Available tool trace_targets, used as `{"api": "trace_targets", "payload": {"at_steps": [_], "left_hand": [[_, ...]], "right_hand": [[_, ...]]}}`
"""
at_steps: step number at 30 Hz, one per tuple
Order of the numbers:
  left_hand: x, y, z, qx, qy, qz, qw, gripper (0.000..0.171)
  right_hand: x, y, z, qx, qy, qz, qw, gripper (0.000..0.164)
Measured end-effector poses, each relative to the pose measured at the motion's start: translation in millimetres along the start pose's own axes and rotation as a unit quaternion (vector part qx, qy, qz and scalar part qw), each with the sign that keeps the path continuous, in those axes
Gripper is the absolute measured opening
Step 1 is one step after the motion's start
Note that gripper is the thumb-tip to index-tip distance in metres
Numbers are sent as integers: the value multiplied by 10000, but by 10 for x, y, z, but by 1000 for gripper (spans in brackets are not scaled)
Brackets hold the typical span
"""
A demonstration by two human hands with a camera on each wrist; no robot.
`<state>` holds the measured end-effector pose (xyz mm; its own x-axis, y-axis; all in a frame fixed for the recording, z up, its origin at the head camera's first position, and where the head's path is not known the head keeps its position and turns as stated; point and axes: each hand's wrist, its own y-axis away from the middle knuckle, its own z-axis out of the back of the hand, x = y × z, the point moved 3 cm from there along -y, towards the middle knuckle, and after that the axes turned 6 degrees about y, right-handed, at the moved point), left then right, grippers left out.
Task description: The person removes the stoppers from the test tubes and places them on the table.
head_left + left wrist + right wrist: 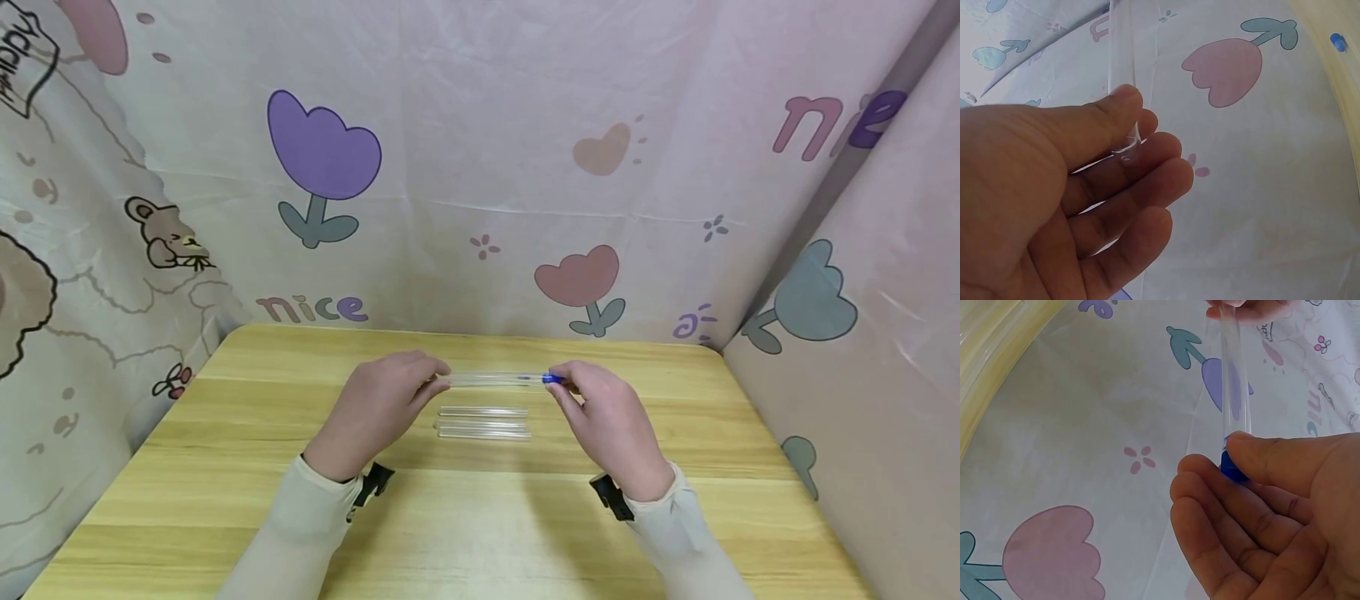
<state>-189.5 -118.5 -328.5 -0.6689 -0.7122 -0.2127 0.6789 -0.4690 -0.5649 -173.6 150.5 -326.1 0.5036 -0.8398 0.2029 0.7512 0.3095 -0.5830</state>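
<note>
Three clear test tubes show in all: one held up level between the two hands (497,379), and two lying side by side on the counter (225,433) just in front of it, a farther one (483,412) and a nearer one (483,430). There is one blue cap (552,378), at the right end of the held tube. Two hands are in view, the left hand (375,408) and the right hand (611,421), over one wooden counter.
</note>
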Motion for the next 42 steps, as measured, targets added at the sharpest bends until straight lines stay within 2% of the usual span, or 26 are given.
{"api": "trace_targets", "payload": {"at_steps": [8, 15, 21, 34, 42], "left_hand": [[-12, 23, 17, 30, -16, -31, 10000, 12], [-10, 17, 22, 224, -7, 115, 9997, 16], [1, 16, 7, 406, 25, 283, 9988, 16], [-3, 15, -13, 463, 66, 278, 9985, 17], [-3, 15, -11, 313, 112, 228, 9992, 18]], "right_hand": [[-14, 13, -3, 143, -84, -247, 9996, 13], [-22, 9, -8, 264, -205, -158, 9993, 9], [-23, 13, -17, 163, -126, -73, 9998, 11], [-19, 9, -26, 148, 71, -154, 9997, 11], [-22, 10, -29, 194, 94, -203, 9996, 12]]}}
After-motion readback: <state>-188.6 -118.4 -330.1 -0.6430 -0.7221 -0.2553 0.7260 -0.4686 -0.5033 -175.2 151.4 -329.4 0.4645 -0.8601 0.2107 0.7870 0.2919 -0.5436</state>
